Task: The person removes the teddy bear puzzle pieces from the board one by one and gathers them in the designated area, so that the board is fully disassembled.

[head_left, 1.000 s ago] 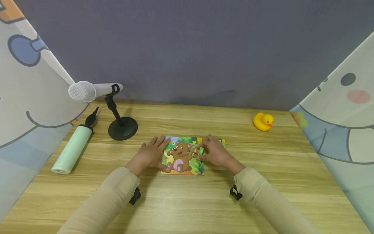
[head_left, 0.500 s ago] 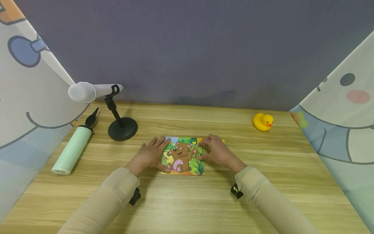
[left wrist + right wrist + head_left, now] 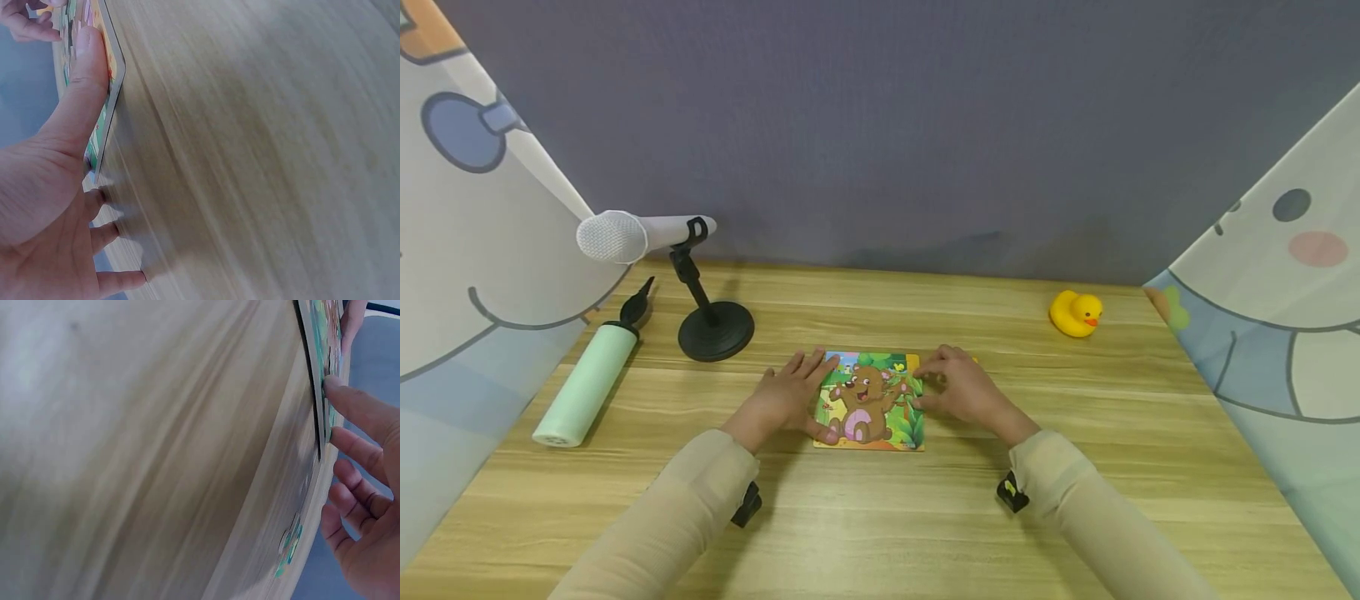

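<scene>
A jigsaw puzzle [image 3: 868, 404] with a brown bear on it lies flat on the wooden table. My left hand [image 3: 784, 397] rests at its left side, fingers spread past the edge; in the left wrist view the thumb [image 3: 87, 62] lies across the picture's face. At the right side, my right hand [image 3: 964, 390] touches the puzzle with thumb and index finger. The right wrist view has the thumb [image 3: 356, 403] on the face close to the edge, the other fingers loosely bent. A loose puzzle piece [image 3: 290, 544] lies on the table below that hand, mostly hidden in the head view.
A white microphone [image 3: 617, 237] on a black stand [image 3: 716, 331] stands back left. Left of it lies a mint-green hand pump [image 3: 587, 383] with a black nozzle. A yellow rubber duck [image 3: 1075, 313] sits at the back right. A grey partition [image 3: 880, 142] rises behind the table.
My right hand has drawn slightly to the right, uncovering more of the puzzle's right edge and covering more of the loose piece. The left hand and the puzzle have stayed in place.
</scene>
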Tool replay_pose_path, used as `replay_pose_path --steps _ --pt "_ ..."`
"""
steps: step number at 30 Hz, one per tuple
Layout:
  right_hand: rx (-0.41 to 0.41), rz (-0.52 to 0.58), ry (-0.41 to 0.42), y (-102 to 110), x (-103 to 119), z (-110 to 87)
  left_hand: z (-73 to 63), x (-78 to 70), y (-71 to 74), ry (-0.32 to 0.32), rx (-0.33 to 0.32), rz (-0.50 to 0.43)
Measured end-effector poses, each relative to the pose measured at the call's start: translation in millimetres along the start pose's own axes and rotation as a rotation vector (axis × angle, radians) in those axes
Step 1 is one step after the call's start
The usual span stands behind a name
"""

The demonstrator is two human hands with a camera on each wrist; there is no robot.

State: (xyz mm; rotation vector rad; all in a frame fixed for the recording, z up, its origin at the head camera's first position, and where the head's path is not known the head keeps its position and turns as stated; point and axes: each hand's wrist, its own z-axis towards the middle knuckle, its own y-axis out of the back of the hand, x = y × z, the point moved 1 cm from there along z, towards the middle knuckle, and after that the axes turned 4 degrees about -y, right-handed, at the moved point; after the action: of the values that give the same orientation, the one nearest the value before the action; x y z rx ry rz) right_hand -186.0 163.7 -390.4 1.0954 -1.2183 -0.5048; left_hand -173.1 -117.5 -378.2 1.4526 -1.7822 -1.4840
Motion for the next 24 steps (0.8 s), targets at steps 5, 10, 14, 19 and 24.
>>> replay_pose_path --steps 5,10,14,19,24 --pt "0.015 0.035 0.010 6.4 -10.9 -3.1 -0.8 -0.8 1.6 -0.003 0.006 -0.008" --pt "0.037 0.070 -0.010 16.9 -24.5 -5.9 -1.0 -0.6 1.1 -0.007 0.007 -0.007" --pt "0.043 0.087 -0.014 27.6 -36.7 -8.3 -1.5 -2.6 2.5 0.002 0.014 -0.020" --pt "0.042 0.113 -0.060 42.9 -55.3 -16.2 0.4 -1.5 0.6 0.002 0.007 -0.011" --pt "0.018 0.108 -0.082 55.1 -75.3 -25.7 0.0 -1.4 1.3 0.001 0.006 -0.006"
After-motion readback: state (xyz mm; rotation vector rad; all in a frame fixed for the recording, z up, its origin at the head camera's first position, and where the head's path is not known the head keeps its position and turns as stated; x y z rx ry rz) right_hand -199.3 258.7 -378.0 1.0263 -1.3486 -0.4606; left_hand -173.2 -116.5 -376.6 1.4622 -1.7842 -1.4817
